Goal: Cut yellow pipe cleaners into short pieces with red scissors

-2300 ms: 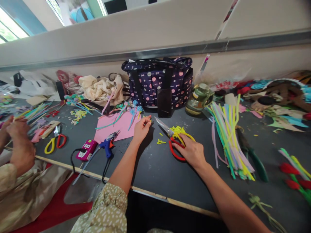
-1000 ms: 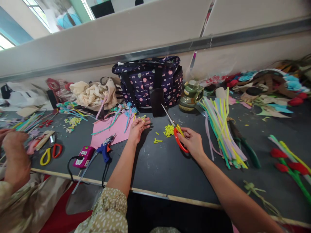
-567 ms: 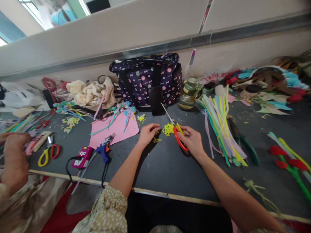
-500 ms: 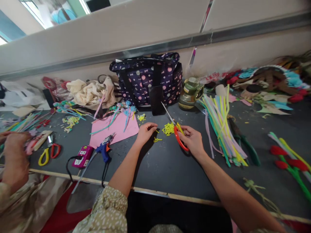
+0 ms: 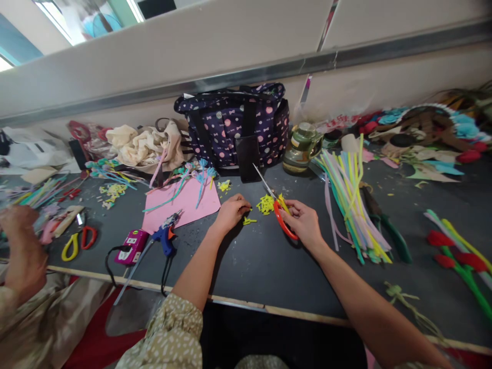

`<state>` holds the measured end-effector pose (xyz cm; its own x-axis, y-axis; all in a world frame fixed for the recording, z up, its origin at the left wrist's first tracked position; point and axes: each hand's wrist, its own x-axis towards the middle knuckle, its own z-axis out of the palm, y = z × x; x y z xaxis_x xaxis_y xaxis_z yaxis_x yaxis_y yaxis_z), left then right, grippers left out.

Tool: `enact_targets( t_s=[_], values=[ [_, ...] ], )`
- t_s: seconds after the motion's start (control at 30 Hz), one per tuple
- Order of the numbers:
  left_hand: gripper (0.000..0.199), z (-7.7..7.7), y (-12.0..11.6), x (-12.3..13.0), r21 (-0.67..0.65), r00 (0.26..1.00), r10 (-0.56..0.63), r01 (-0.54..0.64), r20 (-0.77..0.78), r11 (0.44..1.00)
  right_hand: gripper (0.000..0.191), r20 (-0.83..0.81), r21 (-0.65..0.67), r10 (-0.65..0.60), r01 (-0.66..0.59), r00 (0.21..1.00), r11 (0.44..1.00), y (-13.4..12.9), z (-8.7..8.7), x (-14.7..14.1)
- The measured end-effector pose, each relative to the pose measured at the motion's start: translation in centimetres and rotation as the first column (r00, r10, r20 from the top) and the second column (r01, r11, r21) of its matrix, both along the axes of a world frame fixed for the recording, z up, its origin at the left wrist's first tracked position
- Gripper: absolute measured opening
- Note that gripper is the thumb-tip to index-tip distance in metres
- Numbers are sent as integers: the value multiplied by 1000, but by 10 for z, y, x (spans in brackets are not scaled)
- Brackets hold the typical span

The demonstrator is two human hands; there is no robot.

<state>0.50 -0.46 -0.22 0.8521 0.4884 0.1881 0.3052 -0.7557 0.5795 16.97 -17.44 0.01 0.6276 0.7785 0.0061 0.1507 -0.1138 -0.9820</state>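
My right hand (image 5: 304, 221) is closed round the red and yellow handles of a pair of scissors (image 5: 283, 218). The blades point up and to the left, toward a dark phone (image 5: 248, 158) propped against a bag. Just left of the scissors lies a heap of short cut yellow pieces (image 5: 266, 204). My left hand (image 5: 233, 211) rests low over the table, its thumb and fingers pinched together at the left side of that heap. Whatever is in the pinch is hidden or too small to make out. A few loose yellow pieces (image 5: 249, 221) lie beside its fingertips.
A blue glue gun (image 5: 165, 238) and a magenta power socket (image 5: 132, 246) lie left on pink paper's (image 5: 203, 207) near side. Fuzzy stems (image 5: 351, 205) and green-handled pliers (image 5: 394, 236) are right. A patterned bag (image 5: 223, 128) and jar (image 5: 302, 148) stand behind. Another person's hand (image 5: 19, 223) works far left.
My left hand has shifted slightly right, and its fingers have curled in more by the loose yellow pieces. The scissors in my right hand have barely moved.
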Motion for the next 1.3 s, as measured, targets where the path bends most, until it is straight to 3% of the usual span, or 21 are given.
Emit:
enact_targets(
  t_s=[0.13, 0.27, 0.37, 0.43, 0.5, 0.6, 0.7, 0.8, 1.0, 1.13, 1.3],
  values=[
    [16, -3, 0, 1, 63, 999, 17, -15, -36, 998, 45, 11, 4, 12, -12, 1000, 1000, 0, -3, 1],
    [16, -3, 0, 2, 29, 1000, 29, -28, -10, 999, 45, 22, 0, 13, -13, 1000, 1000, 0, -5, 1],
    [13, 0, 0, 2, -89, 995, 60, -53, 81, 995, 44, 30, -1, 19, -19, 999, 1000, 0, -5, 1],
    [9, 1, -1, 4, -260, 975, 150, -104, 162, 960, 43, 34, 2, 31, -31, 999, 1000, 0, -5, 1],
    [9, 2, -1, 5, -503, 934, 273, -127, 229, 855, 43, 50, 9, 38, -38, 998, 999, -1, -5, 1],
    [19, 2, 2, 5, -809, 842, 447, -24, 300, 588, 45, 79, 6, 54, -55, 995, 998, -1, -6, 0],
    [27, 4, 7, 3, -929, 751, 587, 95, 303, 358, 46, 116, -19, 89, -88, 989, 996, -2, -8, -2],
    [34, 9, 10, -1, -954, 716, 635, 168, 290, 247, 49, 156, -56, 116, -109, 981, 992, -3, -14, -3],
    [30, 10, 12, -3, -962, 704, 655, 184, 274, 204, 53, 216, -132, 157, -131, 964, 983, -4, -18, -6],
    [26, 4, 13, -3, -959, 702, 654, 197, 284, 205, 53, -62, -2, 224, -225, 973, 974, -1, -7, -13],
    [27, 4, 14, -3, -956, 698, 653, 226, 294, 189, 46, -419, 57, 336, -344, 844, 937, -5, 12, -21]
  ],
)
